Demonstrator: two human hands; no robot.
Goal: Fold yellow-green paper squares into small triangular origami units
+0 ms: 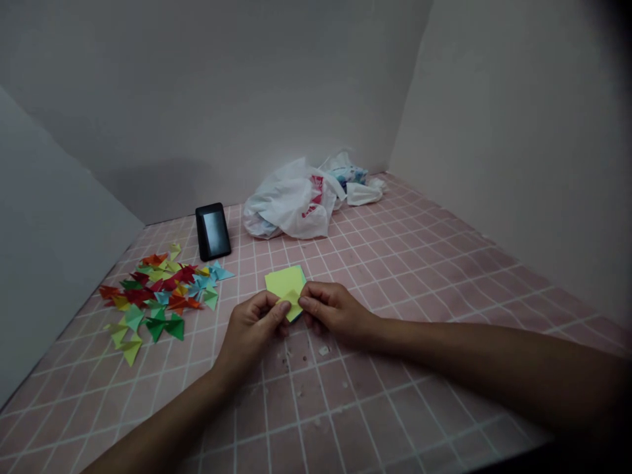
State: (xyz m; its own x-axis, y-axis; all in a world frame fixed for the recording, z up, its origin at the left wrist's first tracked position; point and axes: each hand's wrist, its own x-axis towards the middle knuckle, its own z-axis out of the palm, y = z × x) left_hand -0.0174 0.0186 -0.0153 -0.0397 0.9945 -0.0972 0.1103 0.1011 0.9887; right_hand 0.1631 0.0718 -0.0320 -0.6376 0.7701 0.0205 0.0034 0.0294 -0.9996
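My left hand (259,317) and my right hand (336,313) are close together, thumbs and fingers pinched on a small yellow piece of paper (293,300). It looks partly folded, though the fingertips cover its edges. Just beneath and beyond it lies a stack of square paper sheets (282,281), yellow on top with a blue-green edge showing at the right. Left of my hands, a loose pile of folded paper pieces (165,284) spreads out in red, orange, yellow, green and light blue, each with pointed wings.
A black device with a screen (214,232) stands propped behind the pile. White plastic bags (296,201) with red print lie against the back wall. Small scraps (324,351) dot the pink checked tabletop (395,401) near my wrists. Pale walls (508,131) enclose three sides.
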